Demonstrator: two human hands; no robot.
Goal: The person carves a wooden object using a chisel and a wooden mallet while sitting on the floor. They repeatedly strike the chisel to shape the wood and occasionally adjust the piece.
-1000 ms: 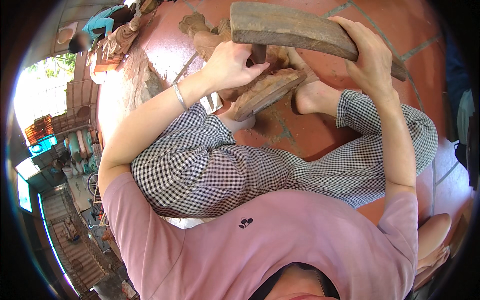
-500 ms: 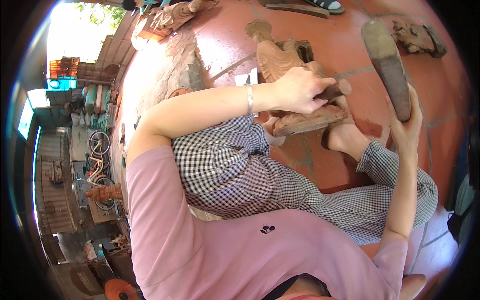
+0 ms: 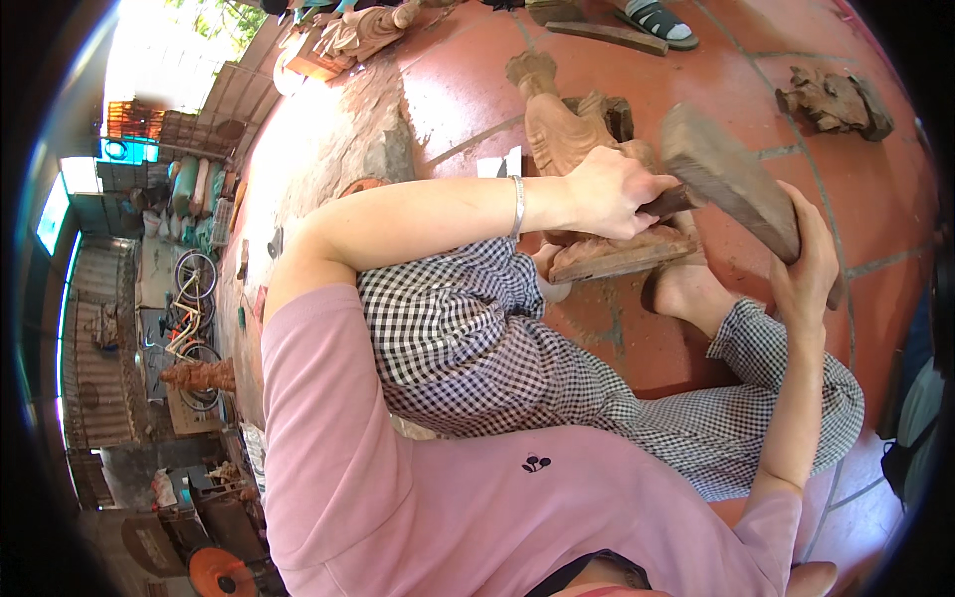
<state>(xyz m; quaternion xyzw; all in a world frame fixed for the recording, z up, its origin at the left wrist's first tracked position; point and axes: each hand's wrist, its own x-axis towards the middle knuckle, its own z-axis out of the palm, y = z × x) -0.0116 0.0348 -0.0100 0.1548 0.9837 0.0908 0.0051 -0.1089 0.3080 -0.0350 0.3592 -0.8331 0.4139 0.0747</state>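
Note:
My left hand [image 3: 609, 194] is wrapped round the wooden handle of a carving chisel [image 3: 665, 203]; its blade is hidden behind the fist. Below and beyond that hand lies a carved wooden statue [image 3: 557, 134] with draped folds, its base [image 3: 627, 257] toward me between my bare feet. My right hand [image 3: 811, 261] grips a dark wooden mallet [image 3: 726, 179] at its lower end. The mallet slants up and left, its broad block close to the end of the chisel handle; whether they touch I cannot tell.
Right of the statue, a rough dark wood carving [image 3: 831, 102] rests on the red tiles. A large log [image 3: 373, 139] lies to the left. Farther off are another carved figure [image 3: 363, 32], a wooden strip [image 3: 607, 38] and a person's sandalled foot [image 3: 662, 22]. A bicycle [image 3: 189, 313] stands far left.
The mallet has swung down and left from a more upright position, bringing its block to the chisel handle. My left hand keeps its hold on the chisel. The whole view has shifted slightly.

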